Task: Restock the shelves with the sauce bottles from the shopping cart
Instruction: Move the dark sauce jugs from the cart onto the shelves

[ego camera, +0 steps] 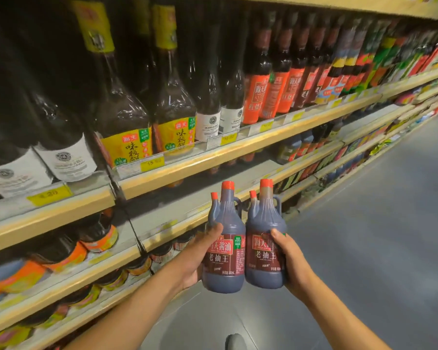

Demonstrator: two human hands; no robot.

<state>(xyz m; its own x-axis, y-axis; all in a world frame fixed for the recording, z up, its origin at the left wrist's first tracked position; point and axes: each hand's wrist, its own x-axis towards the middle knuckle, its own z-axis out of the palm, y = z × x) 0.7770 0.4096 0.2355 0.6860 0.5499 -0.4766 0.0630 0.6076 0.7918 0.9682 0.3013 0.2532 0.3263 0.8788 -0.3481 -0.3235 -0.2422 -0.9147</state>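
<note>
I hold two dark sauce bottles with red caps and dark red labels side by side, upright, in front of the shelves. My left hand (196,258) grips the left bottle (224,243) around its lower body. My right hand (292,261) grips the right bottle (264,238) the same way. Each bottle has a small bottle with a red cap attached at its left shoulder. The two bottles touch at their bases. A bare stretch of grey shelf (187,200) lies just behind and left of them. The shopping cart is out of view.
The upper shelf (213,157) carries tall dark bottles with yellow, white and orange labels and yellow price tags. Lower shelves at the left hold dark bottles and jars with orange labels. Grey floor (364,248) runs along the aisle to the right. A shoe tip (235,342) shows below.
</note>
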